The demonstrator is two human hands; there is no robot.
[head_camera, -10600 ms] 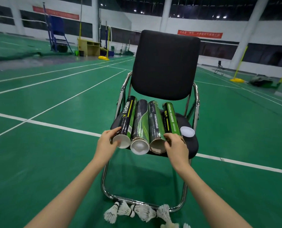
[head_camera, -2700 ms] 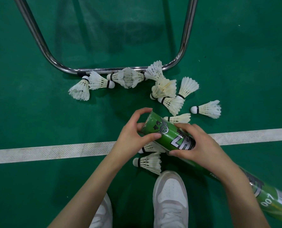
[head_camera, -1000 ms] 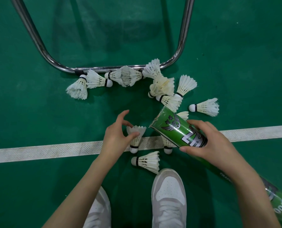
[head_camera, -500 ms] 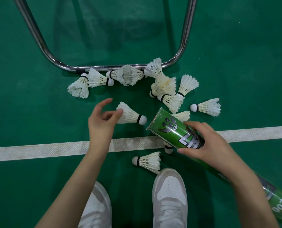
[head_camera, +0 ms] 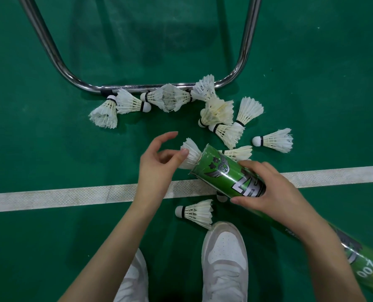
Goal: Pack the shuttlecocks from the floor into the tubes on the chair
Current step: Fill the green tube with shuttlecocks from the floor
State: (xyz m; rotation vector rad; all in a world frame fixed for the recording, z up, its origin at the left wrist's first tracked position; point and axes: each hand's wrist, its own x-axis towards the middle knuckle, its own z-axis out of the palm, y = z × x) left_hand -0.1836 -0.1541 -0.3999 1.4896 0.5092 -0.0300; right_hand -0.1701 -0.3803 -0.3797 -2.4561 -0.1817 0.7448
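R hand (head_camera: 266, 192) wraps thumb + fingers round the glossy green cardboard shuttlecock tube w/ silver wing logo (head_camera: 227, 173), held tilted, open mouth pointing far-left, its other end running off near-right. L hand (head_camera: 157, 166) pinches the feather skirt of a white feathered shuttlecock (head_camera: 189, 153) btwn thumb and curled fingers, index finger lifted free; cork end already inside the tube mouth, feathers sticking out. Vs 0.5 s ago: that shuttle was in the air left of the tube, cork pointing at the mouth, now it is partly in; L hand moved right + nearer to the tube, tube itself approx same spot. Rest of the shuttles unchanged on the green court floor (head_camera: 50, 247): a loose row of white shuttlecocks (head_camera: 168, 100) lying against the chrome tubular chair base (head_camera: 57, 62) far side, a yellowish cluster (head_camera: 219, 112) just right of it, one lone shuttle (head_camera: 272, 140) further right, one (head_camera: 237, 152) partly hidden behind the tube, one (head_camera: 194, 212) near side just beyond the toe of the white sneaker (head_camera: 224, 258). White painted court line (head_camera: 61, 195) runs left-right under both hands. A second sneaker (head_camera: 133, 282) shows near-left, partly behind the L forearm.
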